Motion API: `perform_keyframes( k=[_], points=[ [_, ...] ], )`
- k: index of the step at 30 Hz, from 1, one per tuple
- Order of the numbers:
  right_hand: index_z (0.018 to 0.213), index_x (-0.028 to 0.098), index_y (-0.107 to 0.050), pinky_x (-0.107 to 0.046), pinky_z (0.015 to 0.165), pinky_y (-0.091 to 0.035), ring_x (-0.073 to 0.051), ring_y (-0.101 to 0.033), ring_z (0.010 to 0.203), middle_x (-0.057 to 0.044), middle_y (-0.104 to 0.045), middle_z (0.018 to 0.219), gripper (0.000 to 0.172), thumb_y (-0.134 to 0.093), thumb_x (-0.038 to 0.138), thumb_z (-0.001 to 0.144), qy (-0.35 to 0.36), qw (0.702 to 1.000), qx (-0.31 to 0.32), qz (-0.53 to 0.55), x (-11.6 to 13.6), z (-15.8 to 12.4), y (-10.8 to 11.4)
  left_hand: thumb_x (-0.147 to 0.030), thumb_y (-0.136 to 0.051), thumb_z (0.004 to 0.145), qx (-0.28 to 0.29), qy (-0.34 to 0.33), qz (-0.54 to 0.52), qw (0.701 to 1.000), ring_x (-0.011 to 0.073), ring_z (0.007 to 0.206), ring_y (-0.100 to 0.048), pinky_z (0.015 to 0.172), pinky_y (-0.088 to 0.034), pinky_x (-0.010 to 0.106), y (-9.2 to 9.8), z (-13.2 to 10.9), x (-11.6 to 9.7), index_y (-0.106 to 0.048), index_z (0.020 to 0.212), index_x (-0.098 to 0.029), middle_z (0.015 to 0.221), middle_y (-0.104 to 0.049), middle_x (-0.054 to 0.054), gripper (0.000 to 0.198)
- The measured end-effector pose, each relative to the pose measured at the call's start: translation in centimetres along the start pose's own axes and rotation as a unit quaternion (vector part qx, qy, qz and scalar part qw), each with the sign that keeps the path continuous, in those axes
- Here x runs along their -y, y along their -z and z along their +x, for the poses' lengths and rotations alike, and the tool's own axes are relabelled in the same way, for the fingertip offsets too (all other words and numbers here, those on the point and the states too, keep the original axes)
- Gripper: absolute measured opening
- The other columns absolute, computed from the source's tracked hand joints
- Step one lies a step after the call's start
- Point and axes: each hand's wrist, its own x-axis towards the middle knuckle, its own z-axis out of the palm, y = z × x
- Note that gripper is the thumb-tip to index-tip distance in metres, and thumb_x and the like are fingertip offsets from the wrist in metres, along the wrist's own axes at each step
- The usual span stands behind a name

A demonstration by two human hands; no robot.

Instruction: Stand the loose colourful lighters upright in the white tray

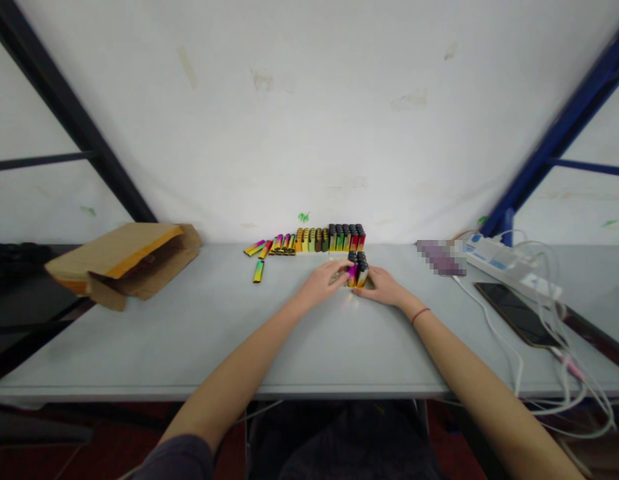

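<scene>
Left hand (326,281) and right hand (382,287) clasp upright lighters (356,270).

My left hand (325,281) reaches out from seven o'clock, my right hand (382,287) from five, fingers (340,268) curled inward.

The lighters (358,273) were glossy plastic, the table (189,340) smooth and matt, the envelope (124,263) rough brown paper.

Left hand (326,281) and right hand (382,287) clasp upright lighters (356,271) on a grey table (199,347).
</scene>
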Motion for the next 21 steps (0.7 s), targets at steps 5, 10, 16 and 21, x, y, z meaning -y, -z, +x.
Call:
perform_keyframes(
  k=[5, 10, 16, 21],
  points=[
    [0.107, 0.017, -0.062, -0.043, 0.086, -0.048, -0.03, -0.063, 0.094, -0.013, -0.069, 0.104, 0.044, -0.064, 0.054, 0.083, 0.002, 0.999, 0.014, -0.031, 0.0, 0.0, 0.1, -0.033, -0.056, 0.093, 0.037, 0.011, -0.007, 0.999, 0.0197, 0.101, -0.067, 0.098, -0.049, 0.033, -0.5, -0.1, -0.2, -0.059, 0.128, -0.021, 0.119, -0.07, 0.007, 0.037],
    [0.11, 0.016, -0.061, -0.043, 0.087, -0.048, -0.031, -0.063, 0.096, -0.014, -0.068, 0.106, 0.046, -0.063, 0.054, 0.085, 0.009, 0.999, 0.015, -0.03, 0.1, 0.0, 0.2, -0.03, -0.053, 0.094, 0.016, 0.039, 0.046, 0.998, 0.0188, 0.091, -0.067, 0.092, -0.051, 0.033, -0.9, 0.0, 0.0, -0.06, 0.123, -0.023, 0.107, -0.072, 0.005, 0.03],
    [0.109, 0.016, -0.063, -0.043, 0.087, -0.048, -0.03, -0.064, 0.094, -0.013, -0.068, 0.103, 0.047, -0.065, 0.055, 0.083, 0.007, 1.0, 0.008, -0.03, 0.2, 0.0, 0.1, -0.03, -0.049, 0.097, 0.022, -0.012, 0.117, 0.993, 0.02, 0.101, -0.064, 0.097, -0.049, 0.035, -0.7, 0.0, 0.0, -0.064, 0.123, -0.024, 0.111, -0.068, 0.007, 0.031],
    [0.116, 0.018, -0.061, -0.043, 0.09, -0.047, -0.031, -0.063, 0.101, -0.013, -0.069, 0.113, 0.049, -0.067, 0.054, 0.083, 0.004, 1.0, 0.0, -0.005, 0.0, -0.1, 0.0, -0.04, -0.05, 0.096, 0.005, 0.021, 0.22, 0.975, 0.0234, 0.109, -0.061, 0.099, -0.047, 0.037, 1.0, 0.2, -0.8, -0.06, 0.133, -0.025, 0.115, -0.065, 0.01, 0.041]
  ],
)
